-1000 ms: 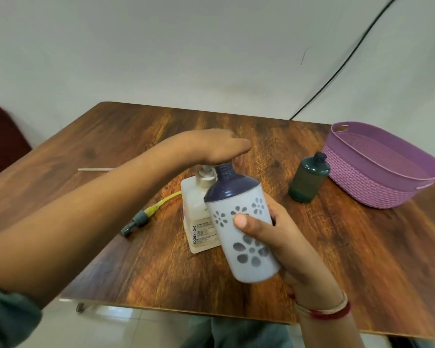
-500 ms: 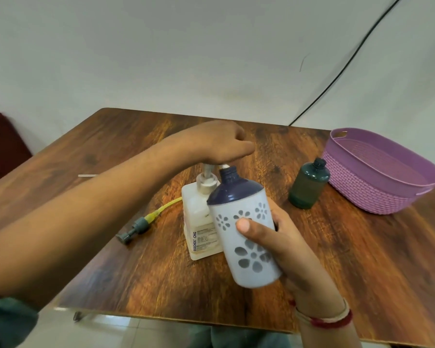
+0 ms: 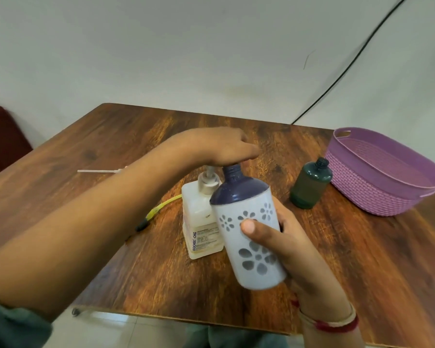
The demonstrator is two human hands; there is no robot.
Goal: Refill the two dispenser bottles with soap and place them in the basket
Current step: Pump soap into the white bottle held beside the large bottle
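Note:
My right hand [image 3: 281, 244] grips a white dispenser bottle [image 3: 249, 237] with grey flowers and a dark blue top, tilted, its open neck under the spout of a clear soap pump bottle [image 3: 201, 222]. My left hand [image 3: 219, 146] lies palm down on that pump's head and covers it. A dark green dispenser bottle [image 3: 309, 187] stands uncapped to the right. The purple basket [image 3: 387, 194] sits at the table's right edge with nothing visible inside.
A pump top with a yellow tube [image 3: 158, 210] lies on the wooden table [image 3: 362, 259] left of the soap bottle. A thin white straw [image 3: 98, 171] lies farther left. A black cable [image 3: 349, 61] runs down the wall.
My left hand has pressed down on the pump head, risen, and come down again. The white bottle stays under the spout in my right hand.

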